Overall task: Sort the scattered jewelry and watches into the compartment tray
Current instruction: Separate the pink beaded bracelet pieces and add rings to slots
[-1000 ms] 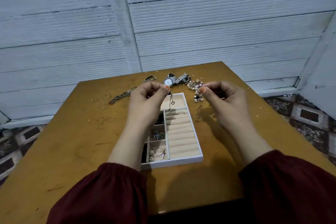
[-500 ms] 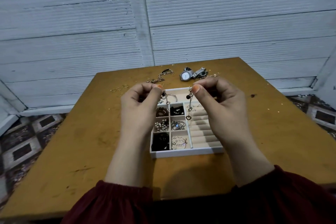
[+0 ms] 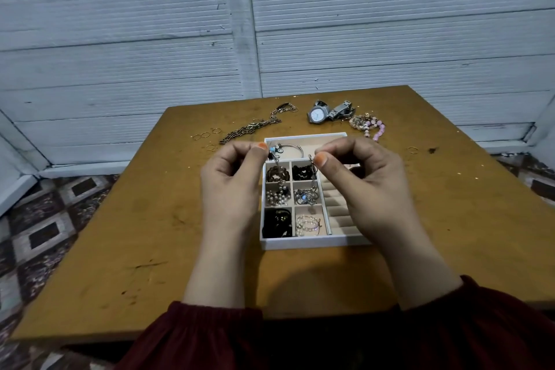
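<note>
The left hand (image 3: pixel 231 180) and right hand (image 3: pixel 371 189) each pinch a thin silver dangling piece (image 3: pixel 313 173) between thumb and forefinger. They hold these above the white rectangular compartment tray with beige lining (image 3: pixel 303 244) at the middle of the brown wooden desk (image 3: pixel 120 249). Sorting appears over half done: six small compartments are filled and the long one holds a silver bangle (image 3: pixel 289 147). Left to sort near the far edge are a bronze link chain (image 3: pixel 249 129), a white-dial silver watch (image 3: pixel 316 115), a pink bead tangle (image 3: pixel 368 125) and thin gold rings (image 3: pixel 205 135).

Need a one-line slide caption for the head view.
Left hand and right hand pinch a thin chain over the compartment tray; watches and beads lie unsorted on the table beyond.
</note>
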`<state>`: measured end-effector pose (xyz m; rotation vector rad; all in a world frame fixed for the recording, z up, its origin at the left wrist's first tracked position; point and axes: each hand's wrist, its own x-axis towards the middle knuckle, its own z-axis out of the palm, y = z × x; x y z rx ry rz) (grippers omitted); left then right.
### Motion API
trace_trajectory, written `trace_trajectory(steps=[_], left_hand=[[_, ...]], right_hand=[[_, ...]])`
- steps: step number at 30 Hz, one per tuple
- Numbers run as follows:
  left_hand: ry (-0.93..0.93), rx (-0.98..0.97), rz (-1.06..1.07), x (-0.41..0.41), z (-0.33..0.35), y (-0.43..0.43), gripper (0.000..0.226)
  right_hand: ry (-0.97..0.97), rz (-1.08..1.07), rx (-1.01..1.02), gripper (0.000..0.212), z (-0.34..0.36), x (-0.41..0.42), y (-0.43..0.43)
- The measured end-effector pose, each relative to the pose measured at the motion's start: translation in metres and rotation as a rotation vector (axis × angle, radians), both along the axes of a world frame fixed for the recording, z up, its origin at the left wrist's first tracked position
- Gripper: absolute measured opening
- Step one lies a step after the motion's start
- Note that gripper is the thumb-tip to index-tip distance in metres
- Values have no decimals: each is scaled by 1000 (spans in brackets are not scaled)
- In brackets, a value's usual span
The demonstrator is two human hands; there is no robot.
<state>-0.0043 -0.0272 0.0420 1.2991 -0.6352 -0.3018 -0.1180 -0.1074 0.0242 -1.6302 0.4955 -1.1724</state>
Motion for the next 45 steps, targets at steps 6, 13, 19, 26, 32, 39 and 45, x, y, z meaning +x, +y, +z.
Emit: trace_trajectory(steps=[6,13,19,26,32,39,45], left_hand=[[-24,4,15,4,-6,-4,23],[-36,12,40,5,-13,-10,22],[-55,25,48,5,-17,-13,20],[-52,29,54,5,-19,-14,17],[-46,34,55,6,-20,-14,20],[-53,35,56,7,-20,-13,22],[-58,45,53,7,-19,-12,23]], right_hand=[[114,-7,7,14,-3,-6,-1],[290,2,-28,6,-9,-11,-8],[499,-24,-124,8,-10,-15,-11],[649,-30,-168,15,-13,-16,-11],[744,-17,-209,15,-15,-16,-10],[854,-58,-334,10,-19,-12,-8],[920,-123,-403,11,-19,-10,-10]])
